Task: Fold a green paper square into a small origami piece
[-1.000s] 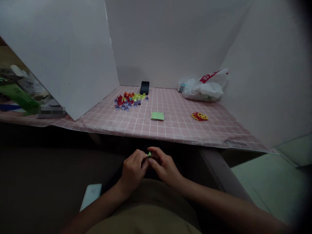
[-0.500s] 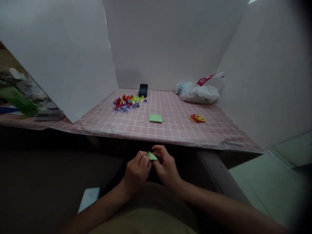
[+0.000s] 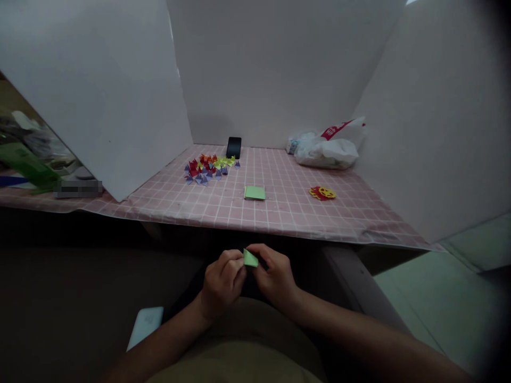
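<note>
Both my hands are held together over my lap, below the table's front edge. My left hand [image 3: 221, 282] and my right hand [image 3: 275, 276] pinch a small folded piece of green paper [image 3: 250, 258] between their fingertips. On the pink checked tablecloth [image 3: 279, 210] a small stack of green paper squares [image 3: 255, 192] lies straight ahead. A cluster of several small folded paper pieces [image 3: 207, 167] in red, orange, yellow and purple lies further back on the left.
A black phone [image 3: 233, 147] stands at the back wall. A white plastic bag [image 3: 325, 149] lies back right, a red and yellow paper cutout [image 3: 321, 193] in front of it. White boards wall in the table. A pale phone-like slab [image 3: 146, 324] rests by my left forearm.
The green paper shows more of its face now than a second ago, when only a tip stuck out between my fingers. My hands shifted slightly; the view tilted a little.
</note>
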Demonstrator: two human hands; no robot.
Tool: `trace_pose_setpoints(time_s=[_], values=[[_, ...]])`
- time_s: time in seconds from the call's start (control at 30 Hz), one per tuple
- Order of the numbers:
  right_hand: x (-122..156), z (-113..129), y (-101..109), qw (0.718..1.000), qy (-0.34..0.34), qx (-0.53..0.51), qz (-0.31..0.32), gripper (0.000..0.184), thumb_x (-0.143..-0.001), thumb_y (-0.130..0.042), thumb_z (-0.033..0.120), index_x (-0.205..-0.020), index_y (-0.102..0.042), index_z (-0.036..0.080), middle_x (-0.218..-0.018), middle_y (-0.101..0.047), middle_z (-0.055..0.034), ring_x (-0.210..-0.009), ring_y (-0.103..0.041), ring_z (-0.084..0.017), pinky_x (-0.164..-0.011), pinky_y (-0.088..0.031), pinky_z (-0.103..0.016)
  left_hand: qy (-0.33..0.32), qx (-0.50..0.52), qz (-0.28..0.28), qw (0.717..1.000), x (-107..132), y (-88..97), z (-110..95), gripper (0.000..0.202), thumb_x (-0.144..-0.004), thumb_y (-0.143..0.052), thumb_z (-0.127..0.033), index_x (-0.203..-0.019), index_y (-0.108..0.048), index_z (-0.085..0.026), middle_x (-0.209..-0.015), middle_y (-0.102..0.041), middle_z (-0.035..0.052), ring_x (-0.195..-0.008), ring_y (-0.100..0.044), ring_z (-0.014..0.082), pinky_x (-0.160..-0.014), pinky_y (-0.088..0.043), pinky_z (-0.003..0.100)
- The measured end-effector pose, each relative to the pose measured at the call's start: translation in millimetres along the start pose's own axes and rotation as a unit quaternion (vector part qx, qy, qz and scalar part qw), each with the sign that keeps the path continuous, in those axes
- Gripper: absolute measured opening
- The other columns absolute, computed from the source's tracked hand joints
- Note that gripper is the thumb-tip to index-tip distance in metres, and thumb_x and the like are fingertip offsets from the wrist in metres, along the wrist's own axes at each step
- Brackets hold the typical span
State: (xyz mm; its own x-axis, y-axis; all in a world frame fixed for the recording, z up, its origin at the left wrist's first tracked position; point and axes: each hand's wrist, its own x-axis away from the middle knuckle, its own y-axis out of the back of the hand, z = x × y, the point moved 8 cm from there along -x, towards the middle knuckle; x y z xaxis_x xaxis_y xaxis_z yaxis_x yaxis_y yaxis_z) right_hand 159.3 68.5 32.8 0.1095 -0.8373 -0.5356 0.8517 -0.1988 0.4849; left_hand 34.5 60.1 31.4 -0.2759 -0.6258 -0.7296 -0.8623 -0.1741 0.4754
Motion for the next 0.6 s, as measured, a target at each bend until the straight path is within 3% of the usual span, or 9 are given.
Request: trace_pose_setpoints(time_s=[0.07, 0.13, 0.2, 0.27, 0.4, 0.6], values=[[-2, 4, 1, 0.999, 0.029, 0.015, 0.007, 0.019, -0.083, -0.048, 0.008, -0.094, -0.058, 0.021, -0.086, -0.068, -0.0056, -0.077, -0.066, -0.018, -0.072, -0.051, -0.028, 0.049, 0.059, -0.008, 0.997, 0, 1.5, 6, 0.013, -0.084, -0.059, -0.012, -0.091, -0.065, -0.021, -0.094, -0.069, 0.0082, -0.089, -0.065, 0.0199, -0.081, -0.051, 0.03], [-3, 9, 6, 0.997, 0.059, 0.041, -0.008, 0.017, -0.084, -0.048, 0.009, -0.093, -0.058, 0.019, -0.081, -0.067, -0.0051, -0.072, -0.065, -0.017, -0.067, -0.051, -0.027, 0.145, 0.135, -0.021, 0.98, -1, 2.2, 18, 0.011, -0.083, -0.064, -0.021, -0.093, -0.064, -0.02, -0.093, -0.067, 0.0069, -0.088, -0.065, 0.0204, -0.08, -0.052, 0.031], [-3, 15, 10, 0.991, 0.106, 0.078, -0.027, 0.016, -0.085, -0.048, 0.009, -0.093, -0.058, 0.018, -0.076, -0.065, -0.0047, -0.067, -0.063, -0.017, -0.062, -0.049, -0.026, 0.294, 0.244, -0.017, 0.924, 4, -4.4, 33, 0.017, -0.087, -0.059, -0.031, -0.098, -0.063, -0.019, -0.089, -0.067, 0.0051, -0.077, -0.065, 0.0181, -0.071, -0.054, 0.029], [-2, 22, 11, 0.979, 0.164, 0.116, -0.037, 0.014, -0.087, -0.048, 0.008, -0.092, -0.057, 0.017, -0.071, -0.063, -0.0045, -0.063, -0.06, -0.016, -0.059, -0.047, -0.027, 0.394, 0.329, 0.0, 0.858, 8, -13.6, 38, 0.025, -0.088, -0.056, -0.039, -0.098, -0.065, -0.017, -0.086, -0.067, 0.0054, -0.072, -0.065, 0.0177, -0.065, -0.055, 0.03], [3, 31, 7, 0.954, 0.251, 0.161, -0.033, 0.013, -0.089, -0.049, 0.005, -0.089, -0.057, 0.016, -0.071, -0.064, -0.006, -0.064, -0.057, -0.017, -0.061, -0.046, -0.029, 0.453, 0.372, 0.029, 0.81, 8, -19.3, 35, 0.026, -0.083, -0.063, -0.038, -0.089, -0.071, -0.014, -0.083, -0.068, 0.006, -0.075, -0.063, 0.0175, -0.063, -0.053, 0.026], [8, 36, 2, 0.936, 0.295, 0.189, -0.021, 0.01, -0.09, -0.051, 0.007, -0.091, -0.058, 0.014, -0.074, -0.064, -0.0079, -0.065, -0.056, -0.018, -0.061, -0.046, -0.03, 0.464, 0.374, 0.049, 0.802, 8, -18.9, 33, 0.022, -0.08, -0.067, -0.036, -0.078, -0.072, -0.015, -0.077, -0.066, 0.0037, -0.075, -0.06, 0.0166, -0.067, -0.051, 0.026]])
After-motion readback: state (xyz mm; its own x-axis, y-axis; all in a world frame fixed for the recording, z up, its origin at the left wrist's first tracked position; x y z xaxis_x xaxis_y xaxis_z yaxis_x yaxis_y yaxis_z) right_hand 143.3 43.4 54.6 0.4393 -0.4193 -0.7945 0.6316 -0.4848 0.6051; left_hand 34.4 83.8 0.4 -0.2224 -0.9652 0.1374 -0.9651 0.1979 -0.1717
